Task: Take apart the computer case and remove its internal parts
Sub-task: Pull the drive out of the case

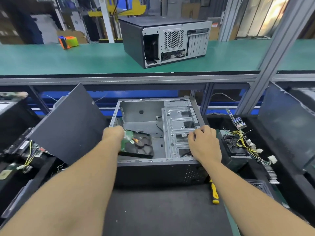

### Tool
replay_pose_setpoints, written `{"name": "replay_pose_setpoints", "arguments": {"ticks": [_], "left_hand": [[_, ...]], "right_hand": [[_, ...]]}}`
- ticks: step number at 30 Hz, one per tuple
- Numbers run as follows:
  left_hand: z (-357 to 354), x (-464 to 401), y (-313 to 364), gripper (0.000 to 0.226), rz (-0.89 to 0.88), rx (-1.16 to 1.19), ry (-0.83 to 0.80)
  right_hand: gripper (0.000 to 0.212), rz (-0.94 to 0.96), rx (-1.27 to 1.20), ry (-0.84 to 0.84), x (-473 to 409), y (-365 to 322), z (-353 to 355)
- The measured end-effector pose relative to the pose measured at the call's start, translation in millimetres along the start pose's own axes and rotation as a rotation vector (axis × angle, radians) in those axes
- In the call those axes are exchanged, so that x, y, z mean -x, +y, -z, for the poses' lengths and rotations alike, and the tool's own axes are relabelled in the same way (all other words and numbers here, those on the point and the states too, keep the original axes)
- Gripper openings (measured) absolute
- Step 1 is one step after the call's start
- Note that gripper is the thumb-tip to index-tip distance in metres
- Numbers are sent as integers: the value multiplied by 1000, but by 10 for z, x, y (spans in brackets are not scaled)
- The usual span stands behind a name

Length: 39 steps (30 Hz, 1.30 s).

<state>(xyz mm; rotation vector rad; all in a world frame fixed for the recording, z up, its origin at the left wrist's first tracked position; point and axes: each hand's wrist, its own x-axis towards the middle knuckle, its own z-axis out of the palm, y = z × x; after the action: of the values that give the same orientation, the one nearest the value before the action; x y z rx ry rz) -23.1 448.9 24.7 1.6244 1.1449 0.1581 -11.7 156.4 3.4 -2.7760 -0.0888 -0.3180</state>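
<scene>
Screwdriver [214,193] rt of open case [153,171], side panel [68,125] leaning left

I see the open computer case [158,130] at the frame's centre with a bare silver-grey metal interior and a black outer shell, its near wall dotted with a grid of small holes. Inside it, lower left, the hard drive [138,144] is black with a green circuit board. The side panel [68,123] at left is matte black. At lower right the screwdriver [214,193] has a yellow and black handle. The power supply [236,147] at right is black with yellow wires and white plugs. The shelf [85,57] across the top is green; on it, a tape dispenser [68,42] is orange, blue and lime, and a second case [165,41] is black with a silver, mesh-patterned back. The tabletop [162,210] is dark grey.
</scene>
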Motion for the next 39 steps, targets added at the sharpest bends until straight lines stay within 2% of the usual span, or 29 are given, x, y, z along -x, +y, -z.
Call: {"name": "replay_pose_setpoints", "arguments": {"ticks": [2, 5, 10, 13, 16, 19, 22, 25, 27, 29, 30, 32, 33, 36, 39], "left_hand": [[95, 24, 129, 37, -97, 17, 98], [-144, 299, 305, 36, -209, 256, 63], [-764, 1007, 507, 29, -162, 589, -203], [-1073, 1327, 469, 21, -221, 500, -334], [-1307, 1588, 396, 10, -209, 437, -441], [-1463, 1771, 335, 23, -113, 384, -625], [-1552, 1908, 317, 24, -36, 281, -750], [-1676, 1942, 269, 12, -59, 96, -661], [-1773, 1957, 213, 7, -133, 21, -574], [-1838, 2012, 183, 6, -216, -44, -505], [-1871, 2037, 179, 10, -249, -67, -480], [-1942, 2085, 186, 15, -314, -117, -443], [-1982, 2106, 195, 14, -353, -152, -431], [-2114, 2173, 208, 12, -403, -205, -425], [-2272, 2224, 207, 11, -375, -207, -435]], "right_hand": [[40, 10, 12, -1, 3, -6, -9], [40, -2, -73, -9, -8, 14, -7], [52, -82, -428, 43, -41, 90, 59], [64, -399, -901, -13, -149, 134, 169], [49, -675, -1300, -105, -247, 306, 281], [21, -797, -1633, -85, -252, 526, 326], [22, -812, -1719, -176, -177, 746, 319], [29, -816, -1547, -277, -158, 937, 230], [35, -627, -1092, -254, -170, 1034, 199], [40, -283, -544, -123, -198, 1197, 162], [35, -173, -327, -52, -225, 1304, 144], [19, -138, -1, 84, -268, 1479, 118], [25, -170, 122, 110, -307, 1542, 92], [49, -236, 269, 15, -436, 1672, 83], [49, -369, 226, -264, -602, 1836, 87]]}}
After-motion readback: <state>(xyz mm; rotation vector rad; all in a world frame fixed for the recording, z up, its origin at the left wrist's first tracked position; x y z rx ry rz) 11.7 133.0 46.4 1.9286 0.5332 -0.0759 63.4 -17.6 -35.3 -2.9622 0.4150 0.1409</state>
